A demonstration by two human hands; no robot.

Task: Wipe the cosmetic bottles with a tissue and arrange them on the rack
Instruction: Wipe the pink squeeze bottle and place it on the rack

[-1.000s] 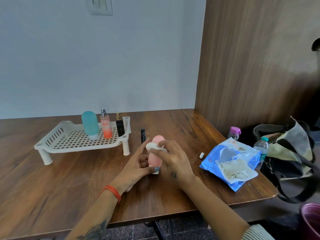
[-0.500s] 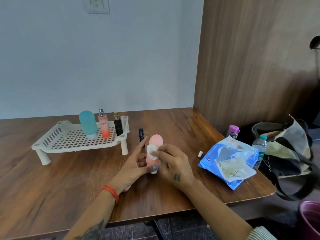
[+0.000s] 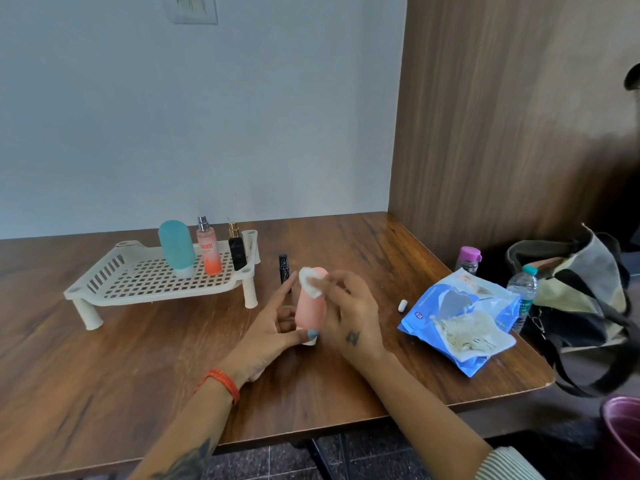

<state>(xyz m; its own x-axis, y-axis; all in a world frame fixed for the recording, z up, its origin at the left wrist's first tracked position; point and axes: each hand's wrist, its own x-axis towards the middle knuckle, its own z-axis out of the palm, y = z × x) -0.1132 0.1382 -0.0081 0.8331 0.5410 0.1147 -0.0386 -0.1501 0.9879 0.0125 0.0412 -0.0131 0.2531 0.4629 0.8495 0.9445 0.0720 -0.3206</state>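
Pink bottle [image 3: 310, 313]: we stand it upright on the table [image 3: 121, 358], cap down, just right of the rack [image 3: 145, 282], so its whole side is open to wiping.
Left hand [image 3: 273, 327]: we steady the bottle near its base, thumb across the front and fingers behind, index pointing up; gripping low leaves the upper body free for the tissue.
Right hand [image 3: 349, 306]: our fingertips pinch the tissue [image 3: 309, 281] and press it against the bottle's top left shoulder. We judge the wipe is working at the top end.
Hands together: both meet on the one bottle, one to hold, one to rub.
Rack: the teal bottle [image 3: 176, 247], orange spray [image 3: 209, 250] and black spray [image 3: 237, 251] stand in a row along its back edge, which leaves the front grid open for more.
Black tube [image 3: 284, 268]: it stands on the table between rack and pink bottle, seemingly waiting its turn.
Blue pack [image 3: 457, 317]: it lies open at our right, within easy reach of the wiping hand for a fresh sheet.
Progress: we judge three done, one in hand, one to go.
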